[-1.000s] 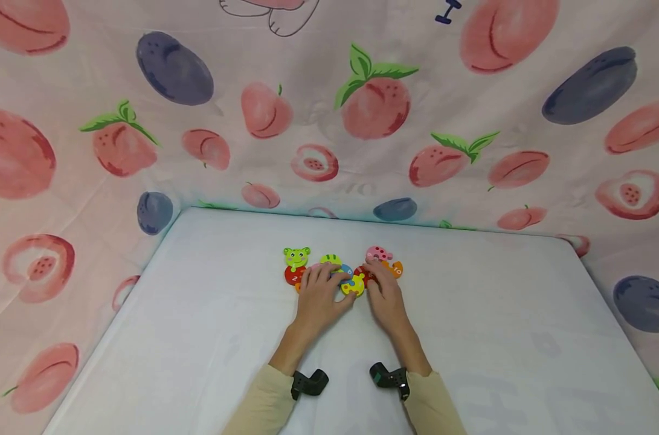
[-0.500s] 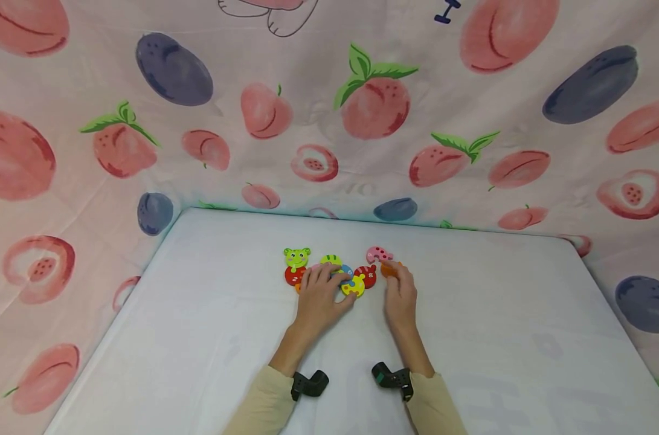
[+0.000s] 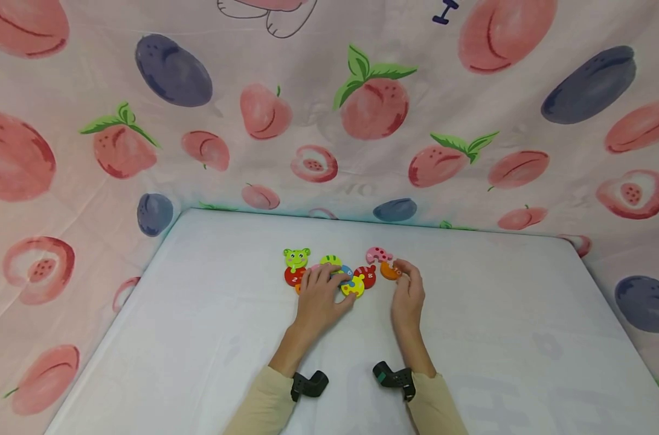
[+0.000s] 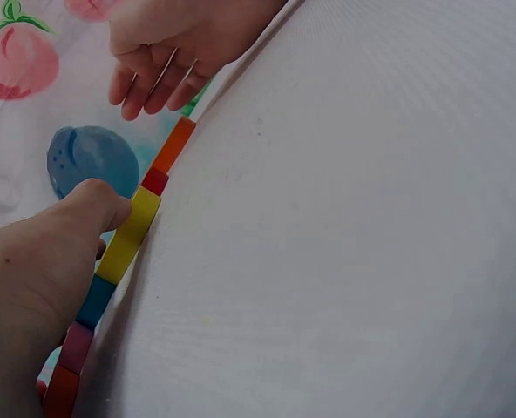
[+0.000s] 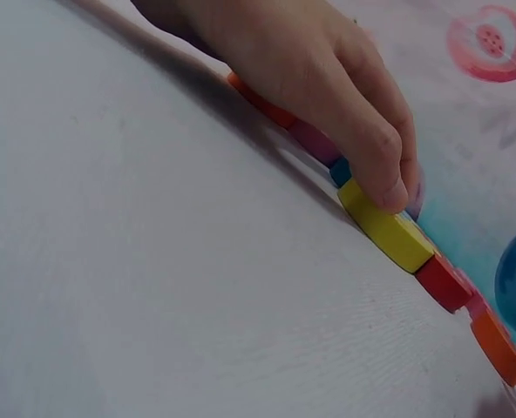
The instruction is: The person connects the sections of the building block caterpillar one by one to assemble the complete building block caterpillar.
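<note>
A flat caterpillar puzzle of coloured, numbered pieces lies on the white table, with a green face piece [image 3: 296, 258] at its left end. My left hand [image 3: 321, 296] rests over the middle pieces, hiding some of them, with its thumb by the yellow piece [image 3: 353, 286]. To the right sits the red piece [image 3: 365, 277], touching the yellow one. Beyond it are the pink spotted piece [image 3: 379, 254] and the orange piece [image 3: 390, 271], a small gap away from the red. My right hand [image 3: 408, 296], fingers loosely bent, is at the orange piece's right edge; contact is unclear.
A white cloth covers the table [image 3: 498, 314]. Behind it hangs a fruit-print curtain [image 3: 318, 121], which also runs along the left and right sides. Black camera mounts [image 3: 310, 384] sit on both wrists.
My right hand has moved right, off the red piece, over the orange piece and to its right edge. The orange piece has turned and shifted slightly left. My left hand has stayed still.
</note>
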Action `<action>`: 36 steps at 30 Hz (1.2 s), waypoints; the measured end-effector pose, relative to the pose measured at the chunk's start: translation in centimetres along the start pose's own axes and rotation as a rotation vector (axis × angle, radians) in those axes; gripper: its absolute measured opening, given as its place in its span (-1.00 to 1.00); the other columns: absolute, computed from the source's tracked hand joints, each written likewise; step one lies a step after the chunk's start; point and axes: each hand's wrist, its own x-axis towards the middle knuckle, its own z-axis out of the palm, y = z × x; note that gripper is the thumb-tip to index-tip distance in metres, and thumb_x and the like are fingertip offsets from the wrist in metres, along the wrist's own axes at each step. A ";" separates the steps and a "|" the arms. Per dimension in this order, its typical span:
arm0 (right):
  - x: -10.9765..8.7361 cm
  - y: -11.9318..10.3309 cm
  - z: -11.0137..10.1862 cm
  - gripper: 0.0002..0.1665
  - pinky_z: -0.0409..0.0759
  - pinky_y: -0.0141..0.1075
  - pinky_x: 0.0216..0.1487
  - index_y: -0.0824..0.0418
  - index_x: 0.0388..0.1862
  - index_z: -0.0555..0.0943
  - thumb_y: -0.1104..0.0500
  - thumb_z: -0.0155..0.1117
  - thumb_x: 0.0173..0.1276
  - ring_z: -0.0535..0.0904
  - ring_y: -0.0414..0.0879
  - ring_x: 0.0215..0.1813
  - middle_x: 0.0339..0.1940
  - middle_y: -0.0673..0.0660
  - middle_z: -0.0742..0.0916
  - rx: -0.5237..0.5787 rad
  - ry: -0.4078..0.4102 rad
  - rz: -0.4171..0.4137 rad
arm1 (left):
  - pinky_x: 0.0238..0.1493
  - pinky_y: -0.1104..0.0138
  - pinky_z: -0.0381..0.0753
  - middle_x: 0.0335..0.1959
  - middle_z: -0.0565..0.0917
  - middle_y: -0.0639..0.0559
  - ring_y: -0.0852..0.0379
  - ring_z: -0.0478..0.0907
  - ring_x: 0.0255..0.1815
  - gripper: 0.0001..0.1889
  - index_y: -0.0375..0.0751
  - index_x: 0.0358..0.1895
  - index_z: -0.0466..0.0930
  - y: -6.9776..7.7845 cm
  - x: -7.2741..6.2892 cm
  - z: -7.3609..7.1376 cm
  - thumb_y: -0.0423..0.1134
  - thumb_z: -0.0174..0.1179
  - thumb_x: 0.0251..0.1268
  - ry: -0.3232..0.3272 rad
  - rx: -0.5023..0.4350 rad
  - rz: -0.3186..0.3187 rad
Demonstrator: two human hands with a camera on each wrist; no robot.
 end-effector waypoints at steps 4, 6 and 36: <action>0.0 0.0 -0.1 -0.57 0.38 -0.02 0.43 0.13 0.25 0.43 0.18 -0.18 0.48 0.40 -0.02 0.36 0.27 0.07 0.56 0.007 0.015 0.015 | 0.48 -0.10 0.11 0.25 0.50 0.06 0.02 0.29 0.37 -0.60 0.11 0.09 0.61 0.1 0.0 0.0 0.10 0.26 0.19 -0.005 -0.008 -0.004; 0.1 0.1 -0.1 -0.58 0.42 -0.04 0.39 0.12 0.26 0.42 0.21 -0.13 0.47 0.43 -0.02 0.32 0.27 0.08 0.55 -0.005 0.029 0.022 | 0.48 -0.12 0.11 0.26 0.50 0.05 0.01 0.28 0.37 -0.59 0.10 0.11 0.60 0.1 0.0 -0.1 0.09 0.26 0.20 -0.009 -0.013 -0.002; 0.1 0.1 0.3 -0.58 0.50 -0.12 0.18 0.15 0.21 0.48 0.24 0.00 0.38 0.45 0.00 0.06 0.26 0.15 0.53 -0.107 0.041 0.058 | 0.37 -0.46 -0.19 0.44 0.37 0.04 -0.08 0.15 0.52 -0.51 0.23 0.32 0.46 1.2 -0.1 -0.5 0.06 0.13 0.31 -0.119 0.116 -0.056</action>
